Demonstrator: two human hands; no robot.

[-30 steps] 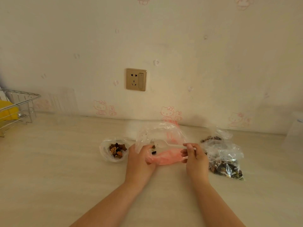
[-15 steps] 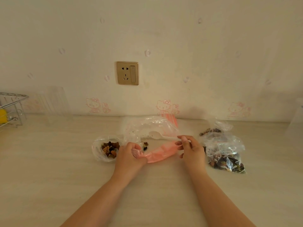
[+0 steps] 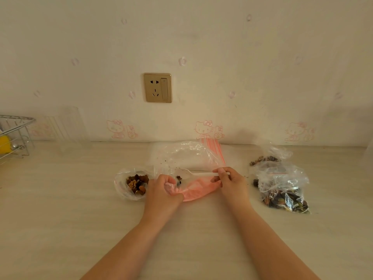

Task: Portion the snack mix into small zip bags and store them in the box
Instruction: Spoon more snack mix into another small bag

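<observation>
My left hand point(image 3: 161, 190) grips the left edge of a small pink-tinted zip bag point(image 3: 198, 188) lying on the counter. My right hand point(image 3: 230, 181) pinches the handle of a white plastic spoon point(image 3: 193, 174) whose bowl sits at the bag's mouth, with a few dark snack pieces beside it. A small open bag of snack mix point(image 3: 133, 183) lies just left of my left hand. A big crumpled clear bag point(image 3: 181, 156) with red zip strips lies behind my hands.
Right of my hands lie crumpled clear bags of dark snack mix point(image 3: 282, 190), with loose crumbs around. A wire rack point(image 3: 14, 134) holding something yellow stands at the far left. A clear container point(image 3: 69, 128) stands against the wall.
The camera view shifted slightly. The spoon has moved left, further into the pink bag's mouth. My left hand keeps its grip on the bag's edge.
</observation>
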